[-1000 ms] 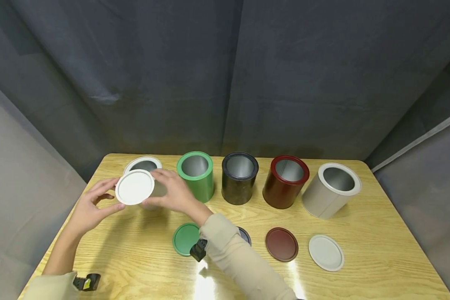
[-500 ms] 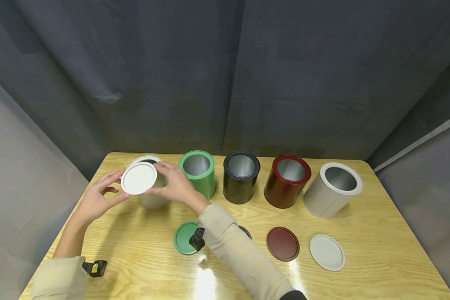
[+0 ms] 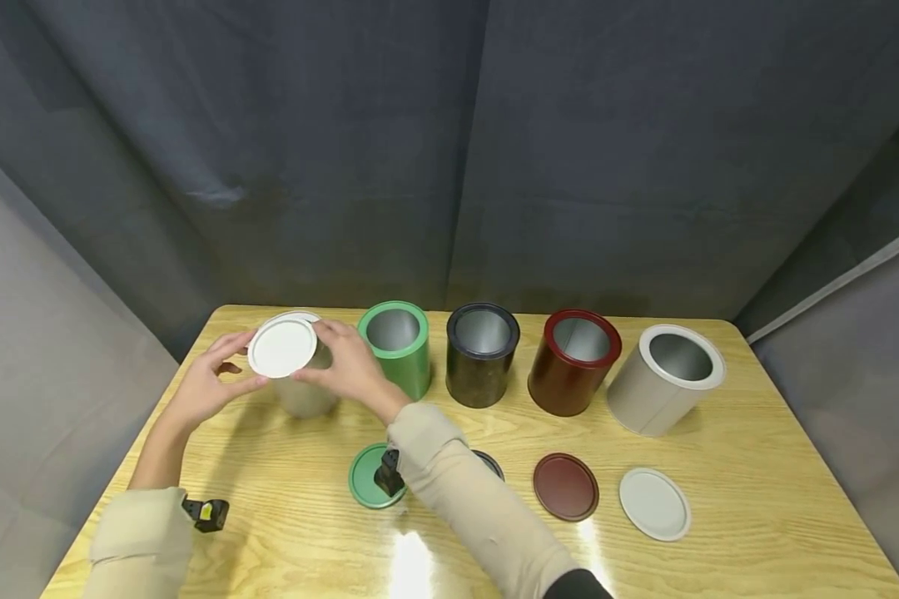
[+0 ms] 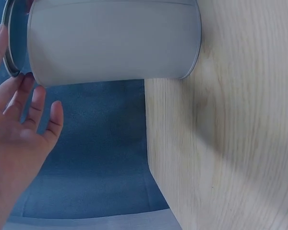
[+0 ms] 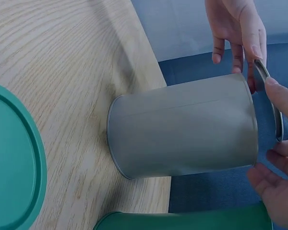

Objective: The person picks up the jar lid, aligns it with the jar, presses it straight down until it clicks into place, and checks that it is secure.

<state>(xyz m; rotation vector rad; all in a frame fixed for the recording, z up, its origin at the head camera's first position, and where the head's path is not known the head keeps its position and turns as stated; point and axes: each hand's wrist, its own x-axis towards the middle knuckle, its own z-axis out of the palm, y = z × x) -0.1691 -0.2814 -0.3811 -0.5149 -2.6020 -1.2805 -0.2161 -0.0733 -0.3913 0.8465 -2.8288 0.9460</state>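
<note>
Both hands hold a white lid (image 3: 282,347) by its edge, the left hand (image 3: 210,384) pinching one side and the right hand (image 3: 348,368) the other. The lid sits tilted just above the mouth of a pale can (image 3: 303,393), which stands directly under the grip. Just beside the right hand stands a green can (image 3: 395,348); nearer the person, under the right sleeve, lies a green lid (image 3: 365,477).
</note>
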